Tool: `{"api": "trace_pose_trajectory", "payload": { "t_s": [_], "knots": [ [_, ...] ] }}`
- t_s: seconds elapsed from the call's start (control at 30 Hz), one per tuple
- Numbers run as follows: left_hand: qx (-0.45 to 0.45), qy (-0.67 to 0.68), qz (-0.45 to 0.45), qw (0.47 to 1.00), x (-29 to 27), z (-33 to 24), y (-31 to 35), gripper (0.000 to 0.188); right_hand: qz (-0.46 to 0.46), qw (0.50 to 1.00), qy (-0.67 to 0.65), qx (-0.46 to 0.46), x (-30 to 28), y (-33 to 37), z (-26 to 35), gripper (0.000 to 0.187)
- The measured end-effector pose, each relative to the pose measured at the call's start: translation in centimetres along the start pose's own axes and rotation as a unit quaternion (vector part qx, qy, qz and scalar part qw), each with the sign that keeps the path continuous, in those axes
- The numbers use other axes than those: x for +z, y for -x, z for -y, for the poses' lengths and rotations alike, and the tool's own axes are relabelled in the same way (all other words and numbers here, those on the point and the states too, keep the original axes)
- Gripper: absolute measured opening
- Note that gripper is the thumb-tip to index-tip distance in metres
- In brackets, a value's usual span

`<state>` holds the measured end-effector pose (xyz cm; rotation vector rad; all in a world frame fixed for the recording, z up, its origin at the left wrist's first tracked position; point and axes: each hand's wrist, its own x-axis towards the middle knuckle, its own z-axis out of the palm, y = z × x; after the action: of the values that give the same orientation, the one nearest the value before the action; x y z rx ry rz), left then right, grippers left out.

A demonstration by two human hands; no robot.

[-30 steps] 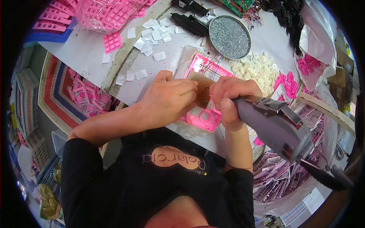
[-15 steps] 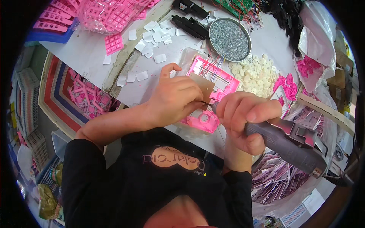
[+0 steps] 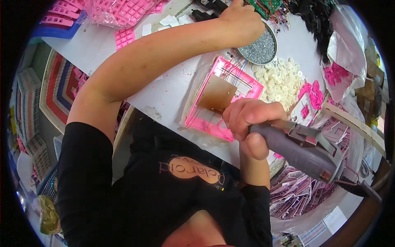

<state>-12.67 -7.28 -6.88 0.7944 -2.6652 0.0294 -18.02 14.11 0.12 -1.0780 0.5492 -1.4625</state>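
My right hand [image 3: 255,123] is wrapped round a grey electric screwdriver [image 3: 288,148], its front end over the near right side of a brown circuit board [image 3: 217,94]. That board lies across an open pink plastic casing [image 3: 212,128] with thin wires running from its far end. My left arm stretches across the table, and my left hand [image 3: 242,25] is over the far left rim of a round metal bowl [image 3: 275,37] full of small screws [image 3: 259,48]. The left fingers are mostly hidden, so whether they hold anything cannot be seen.
White round plastic pieces [image 3: 279,82] are heaped right of the casing. Pink keypads [image 3: 124,38], green circuit boards with wires [image 3: 263,9] and black parts [image 3: 308,24] lie at the back. A bag of pink-and-white panels [image 3: 300,189] stands at the right.
My left hand has left the brown board and moved far forward to the screw bowl. The screwdriver has shifted slightly left, still in my right hand.
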Motion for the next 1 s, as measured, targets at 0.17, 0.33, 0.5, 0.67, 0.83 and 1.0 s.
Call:
{"api": "trace_pose_trajectory", "payload": {
  "t_s": [0.17,0.33,0.5,0.67,0.83,1.0],
  "knots": [
    [0.011,-0.031,0.02,0.999,2.2,-0.1,-0.5,0.018,0.023,0.999,0.024,-0.007,0.3,-0.2,-0.3,0.025],
    [-0.004,0.076,0.033,0.997,-1.3,0.3,-0.3,0.018,0.06,0.99,0.124,-0.038,1.1,-0.8,-1.2,0.022],
    [0.007,0.209,-0.043,0.977,-6.8,-0.6,6.7,0.013,0.065,0.99,0.12,-0.035,1.0,-0.8,-1.3,0.022],
    [0.007,0.328,0.0,0.945,-8.5,-2.6,15.6,0.013,0.066,0.992,0.06,-0.086,0.6,-2.3,1.5,0.03],
    [-0.038,0.421,-0.01,0.906,-9.1,-4.9,18.1,0.017,0.065,0.994,0.045,-0.081,0.9,-2.7,2.0,0.036],
    [-0.077,0.436,-0.028,0.896,-8.9,-5.2,18.6,0.018,0.061,0.996,0.038,-0.058,1.4,-2.4,1.6,0.036]
  ]
}}
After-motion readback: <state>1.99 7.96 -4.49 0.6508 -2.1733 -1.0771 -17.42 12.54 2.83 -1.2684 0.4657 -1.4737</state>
